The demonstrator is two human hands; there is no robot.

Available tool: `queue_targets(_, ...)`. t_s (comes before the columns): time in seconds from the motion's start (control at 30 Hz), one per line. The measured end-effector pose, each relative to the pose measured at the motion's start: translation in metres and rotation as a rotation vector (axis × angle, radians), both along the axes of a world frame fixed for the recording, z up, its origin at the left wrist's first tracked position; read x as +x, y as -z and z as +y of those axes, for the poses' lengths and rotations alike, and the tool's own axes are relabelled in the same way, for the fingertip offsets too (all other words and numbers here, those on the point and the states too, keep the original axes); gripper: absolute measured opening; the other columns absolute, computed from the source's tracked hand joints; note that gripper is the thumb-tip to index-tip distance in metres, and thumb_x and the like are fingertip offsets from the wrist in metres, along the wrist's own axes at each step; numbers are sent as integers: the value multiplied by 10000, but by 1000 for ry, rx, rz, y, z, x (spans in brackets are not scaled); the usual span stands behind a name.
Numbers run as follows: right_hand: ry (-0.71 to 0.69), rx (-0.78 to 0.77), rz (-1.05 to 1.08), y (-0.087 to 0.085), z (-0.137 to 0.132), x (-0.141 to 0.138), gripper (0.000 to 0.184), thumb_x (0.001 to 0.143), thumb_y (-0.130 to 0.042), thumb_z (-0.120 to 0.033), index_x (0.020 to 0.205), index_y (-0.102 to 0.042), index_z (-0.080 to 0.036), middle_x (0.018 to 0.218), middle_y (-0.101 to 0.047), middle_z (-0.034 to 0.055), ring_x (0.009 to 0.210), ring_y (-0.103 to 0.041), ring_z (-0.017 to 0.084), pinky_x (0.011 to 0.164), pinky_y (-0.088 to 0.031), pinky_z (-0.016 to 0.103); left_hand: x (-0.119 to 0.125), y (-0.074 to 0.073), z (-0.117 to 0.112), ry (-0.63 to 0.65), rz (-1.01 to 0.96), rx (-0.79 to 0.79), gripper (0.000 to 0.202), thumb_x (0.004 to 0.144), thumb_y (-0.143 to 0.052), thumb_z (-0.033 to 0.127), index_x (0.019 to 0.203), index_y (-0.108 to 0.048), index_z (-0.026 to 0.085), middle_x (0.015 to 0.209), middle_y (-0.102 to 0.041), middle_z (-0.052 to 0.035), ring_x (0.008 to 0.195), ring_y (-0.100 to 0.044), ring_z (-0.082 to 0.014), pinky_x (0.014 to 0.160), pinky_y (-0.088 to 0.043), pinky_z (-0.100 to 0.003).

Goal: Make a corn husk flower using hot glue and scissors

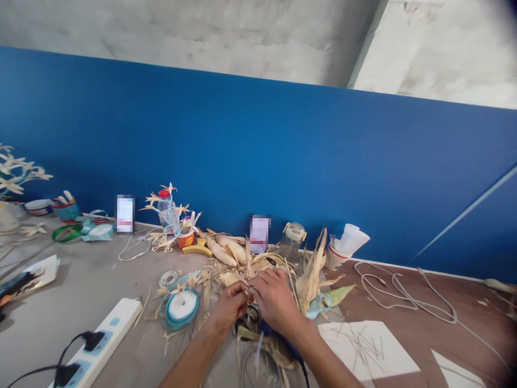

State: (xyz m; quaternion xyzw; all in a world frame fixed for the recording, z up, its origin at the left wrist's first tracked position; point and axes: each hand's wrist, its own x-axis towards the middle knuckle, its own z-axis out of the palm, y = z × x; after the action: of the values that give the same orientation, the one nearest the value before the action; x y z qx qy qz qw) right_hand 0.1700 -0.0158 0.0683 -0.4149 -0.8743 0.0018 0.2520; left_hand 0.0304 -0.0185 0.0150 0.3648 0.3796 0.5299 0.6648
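Note:
My left hand (229,308) and my right hand (275,297) meet fingertip to fingertip above the middle of the table. The fingers of both are pinched together. Whatever lies between them is small and pale, and I cannot make out what it is. Dry corn husks (310,275) lie in a heap behind and to the right of the hands. Left of my left hand is a roll of blue ribbon (182,308) with a white core. Beneath my right hand, a dark tool with a cable is mostly hidden.
A white power strip (108,340) lies front left. White paper with thin wires (365,347) sits at right. Along the blue partition (258,145) stand phones (259,234), a glass jar (292,240), a paper cup (336,260) and husk flowers (169,213). A white cable (404,293) loops at right.

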Motion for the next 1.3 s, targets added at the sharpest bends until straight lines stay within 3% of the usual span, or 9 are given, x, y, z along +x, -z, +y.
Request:
queue_targets(0.13,11,-68,176,6,-1,-1,279,798,-513,-72,1034,-612,-181,886,-667,66,847,-555,222,791,-323,357,0,-4,-2,16,-91,-41,309,553,-815,338,567,-572,147,461,-443,68,376,-263,-25,422,-134,-214)
queue_targets(0.23,79,-182,503,16,-3,-3,377,790,-494,-110,1154,-561,-182,884,-657,66,829,-577,221,797,-391,359,-1,-4,-3,39,-170,-69,312,580,-812,354,633,-590,142,582,-549,31,396,-290,-17,437,-167,-212)
queue_targets(0.33,144,-427,848,25,-4,-5,248,791,-512,-213,1012,-616,-176,853,-660,64,797,-600,216,757,-445,337,-3,-4,-4,46,-182,-38,298,615,-801,349,665,-598,137,628,-556,26,417,-313,-17,450,-191,-208)
queue_targets(0.43,83,-714,1061,31,-4,-9,126,744,-576,-274,787,-653,-184,751,-659,29,745,-601,192,735,-452,307,-3,-3,-4,51,-154,-20,317,622,-805,371,671,-605,130,583,-504,45,425,-302,-19,450,-181,-203)
queue_targets(0.53,50,-853,1211,31,-3,-12,101,680,-635,-267,721,-664,-180,663,-633,-6,663,-568,151,706,-437,276,-2,-4,-5,38,-133,-27,348,606,-812,406,676,-606,134,530,-447,66,422,-285,-26,448,-167,-204)
queue_targets(0.83,-34,-1036,1311,29,3,-9,180,613,-754,-328,645,-660,-177,583,-588,-27,533,-498,108,582,-396,242,2,-8,-8,65,-48,-20,380,617,-792,448,638,-588,128,584,-564,11,407,-323,-23,440,-175,-218)
queue_targets(1.0,-93,-1036,1284,36,5,-8,222,646,-748,-381,655,-652,-181,582,-580,-30,537,-486,109,547,-371,229,2,-4,-8,74,-98,-60,391,615,-798,431,573,-536,144,484,-507,47,356,-266,-7,431,-172,-212)
queue_targets(1.3,-142,-1054,1374,51,10,-12,221,634,-769,-344,665,-629,-176,582,-573,-33,545,-490,108,585,-383,239,5,-2,-8,62,-189,-84,361,617,-814,366,595,-526,149,500,-516,47,364,-239,-4,438,-180,-205)
